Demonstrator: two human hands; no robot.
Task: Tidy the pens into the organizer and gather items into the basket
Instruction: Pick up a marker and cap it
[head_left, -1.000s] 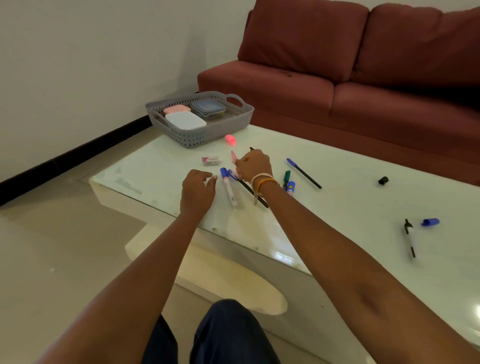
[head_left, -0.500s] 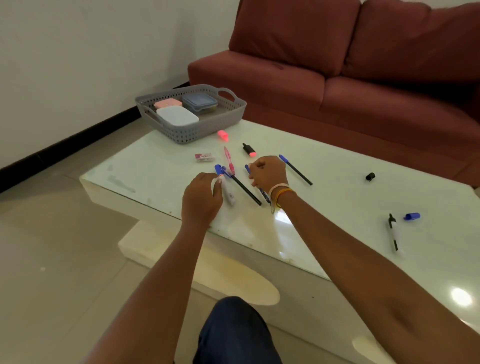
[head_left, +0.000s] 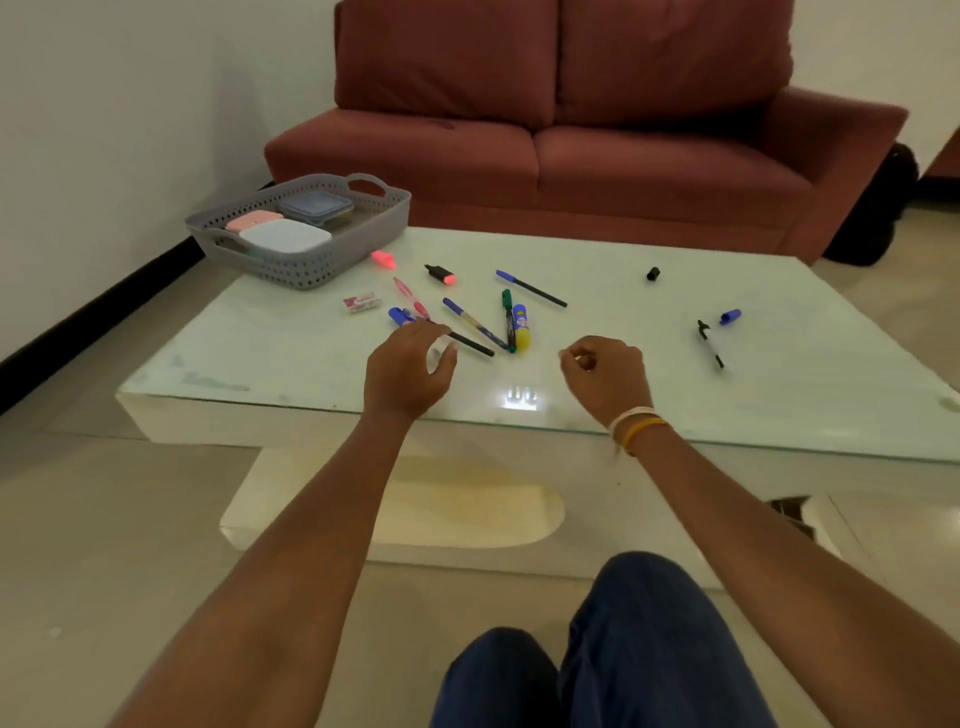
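Grey basket (head_left: 363, 228) holds three boxes; left hand (head_left: 405, 366) and right hand (head_left: 605, 376) fingers curl, holding nothing.

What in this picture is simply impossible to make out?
- Head view: the left hand covers part of a white marker, so the grip is unclear.
- Right hand: curled fingers hide whether anything is pinched.
- Eraser label: too small to read.
- Basket: lids hide the boxes' contents.

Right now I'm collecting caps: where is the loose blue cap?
Head view, table's right side: the blue cap lies just beyond the uncapped white marker.
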